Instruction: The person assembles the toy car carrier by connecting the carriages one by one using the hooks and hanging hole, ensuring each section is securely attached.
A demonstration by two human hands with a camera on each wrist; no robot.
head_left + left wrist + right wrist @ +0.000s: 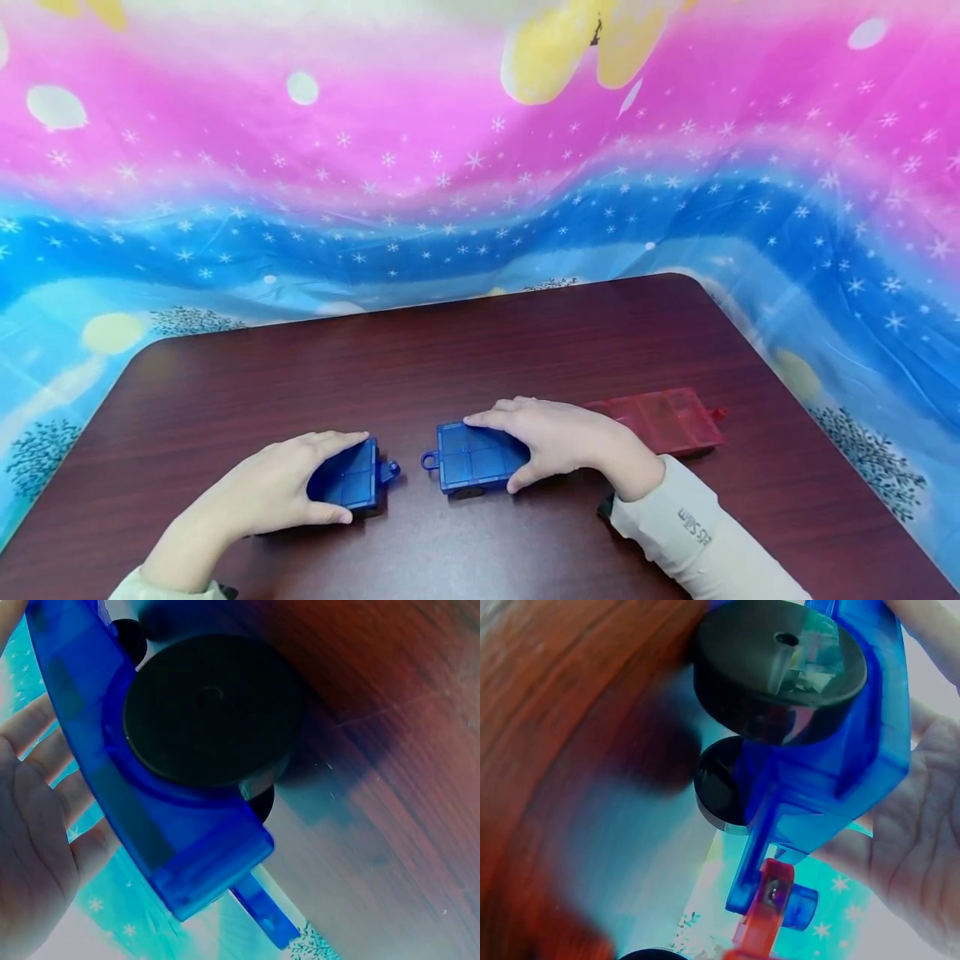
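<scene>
My left hand (273, 483) grips a blue see-through toy wagon (356, 477) by its sides, thumb at the near edge and fingers at the far edge. A small coupling peg (390, 472) points right from it. Just across a narrow gap, my right hand (566, 437) holds a second blue wagon (474, 454) the same way, its coupling ring (430, 460) facing left. Behind that hand lies a red see-through wagon (667, 421). In the right wrist view, a red coupling ring (763, 907) sits on the blue peg (802, 907), linking those two.
All three wagons are on a dark brown wooden table (420, 358) with rounded corners. A pink and blue patterned cloth (450, 167) hangs behind and beside it. Black wheels (214, 712) show under the blue wagons.
</scene>
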